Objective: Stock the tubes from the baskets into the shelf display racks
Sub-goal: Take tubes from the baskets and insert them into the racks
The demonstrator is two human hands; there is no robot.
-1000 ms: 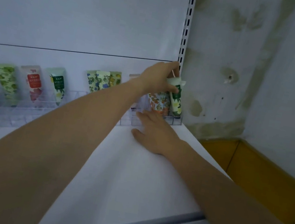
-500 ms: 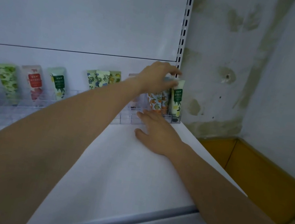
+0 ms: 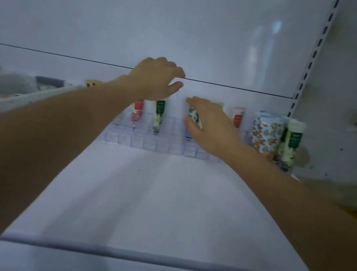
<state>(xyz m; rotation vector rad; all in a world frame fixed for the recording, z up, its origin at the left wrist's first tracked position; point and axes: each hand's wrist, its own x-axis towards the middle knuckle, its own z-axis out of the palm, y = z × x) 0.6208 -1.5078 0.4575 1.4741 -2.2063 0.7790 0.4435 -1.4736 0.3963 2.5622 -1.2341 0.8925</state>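
**Q:** Where is the tube being stocked?

**A:** The blue-leaf tube stands in the clear display rack. The right hand pinches it between thumb and fingers. The left hand hovers over the red tube, loosely curled and empty.

**Q:** How is it best seated?

**A:** Probably upright in a single cell, label forward, without knocking its neighbours onto the shelf.

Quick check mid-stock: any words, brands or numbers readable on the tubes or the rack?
None can be read.
Red tube: label print blurred.
Dark green tube: label print blurred.
Blue floral tube: pattern only, blurred.
Far-right green-label tube: small print, blurred.
Clear display rack: no text shows.
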